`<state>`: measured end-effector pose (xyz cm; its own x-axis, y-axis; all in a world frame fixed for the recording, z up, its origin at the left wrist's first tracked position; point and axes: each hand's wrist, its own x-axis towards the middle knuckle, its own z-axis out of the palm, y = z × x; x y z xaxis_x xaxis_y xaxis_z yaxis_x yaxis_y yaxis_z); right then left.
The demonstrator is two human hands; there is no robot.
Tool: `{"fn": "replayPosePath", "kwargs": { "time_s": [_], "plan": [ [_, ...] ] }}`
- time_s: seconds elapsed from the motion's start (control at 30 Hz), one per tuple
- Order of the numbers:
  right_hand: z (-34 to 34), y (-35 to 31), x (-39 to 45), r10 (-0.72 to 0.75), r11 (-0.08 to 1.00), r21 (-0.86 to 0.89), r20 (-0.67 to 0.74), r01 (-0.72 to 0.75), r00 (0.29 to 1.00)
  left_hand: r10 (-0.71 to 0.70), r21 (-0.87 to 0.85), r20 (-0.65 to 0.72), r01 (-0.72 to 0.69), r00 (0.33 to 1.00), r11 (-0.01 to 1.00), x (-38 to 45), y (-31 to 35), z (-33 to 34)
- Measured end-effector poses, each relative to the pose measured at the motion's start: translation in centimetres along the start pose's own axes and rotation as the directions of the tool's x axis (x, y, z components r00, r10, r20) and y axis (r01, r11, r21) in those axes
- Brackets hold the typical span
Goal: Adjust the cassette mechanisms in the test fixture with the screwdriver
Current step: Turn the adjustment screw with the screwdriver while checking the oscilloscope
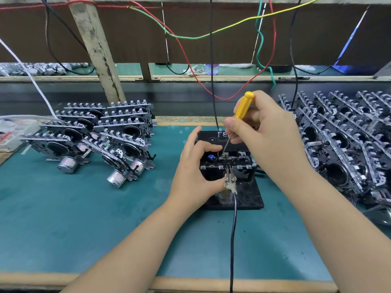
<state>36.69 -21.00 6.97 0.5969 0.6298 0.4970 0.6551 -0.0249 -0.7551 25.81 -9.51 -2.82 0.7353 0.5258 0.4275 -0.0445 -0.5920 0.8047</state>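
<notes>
A black test fixture (pixel 247 195) stands in the middle of the green mat and carries one cassette mechanism (pixel 232 161). My right hand (pixel 264 132) grips a yellow-handled screwdriver (pixel 243 106); its thin shaft slants down-left, with the tip on a small metal part atop the mechanism. My left hand (pixel 194 172) holds the mechanism's left side, fingers curled over its top edge and thumb near the front. A metal alligator clip (pixel 229 178) with a black cable is clamped to the mechanism's front edge.
Several cassette mechanisms (pixel 99 138) with motors stand in rows on the left. A larger heap of mechanisms (pixel 347 149) fills the right side. Red, green, yellow and black wires (pixel 211 60) hang over the fixture. A wooden post (pixel 99 51) leans at the back left.
</notes>
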Motion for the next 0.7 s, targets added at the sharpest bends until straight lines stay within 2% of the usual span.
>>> {"fn": "replayPosePath", "kwargs": {
  "time_s": [0.13, 0.3, 0.53, 0.7],
  "plan": [
    [-0.1, -0.2, 0.1, 0.007, 1.000, -0.012, 0.005, -0.007, 1.000, -0.001, 0.009, 0.001, 0.001, 1.000, 1.000, 0.0, 0.1, 0.0],
    [0.5, -0.5, 0.1, -0.068, 0.996, -0.055, 0.008, 0.068, 0.998, 0.008, 0.016, 0.000, -0.008, 1.000, 1.000, 0.1, 0.0, 0.0],
    [0.3, -0.6, 0.7, -0.122, 0.981, -0.141, 0.087, 0.134, 0.989, 0.015, 0.017, -0.003, -0.015, 1.000, 1.000, 0.1, 0.1, 0.0],
    [-0.3, -0.9, 1.4, -0.089, 0.995, 0.042, 0.096, 0.086, 0.991, 0.018, 0.007, -0.007, -0.018, 1.000, 1.000, 0.0, 0.1, 0.0]
  ]
}}
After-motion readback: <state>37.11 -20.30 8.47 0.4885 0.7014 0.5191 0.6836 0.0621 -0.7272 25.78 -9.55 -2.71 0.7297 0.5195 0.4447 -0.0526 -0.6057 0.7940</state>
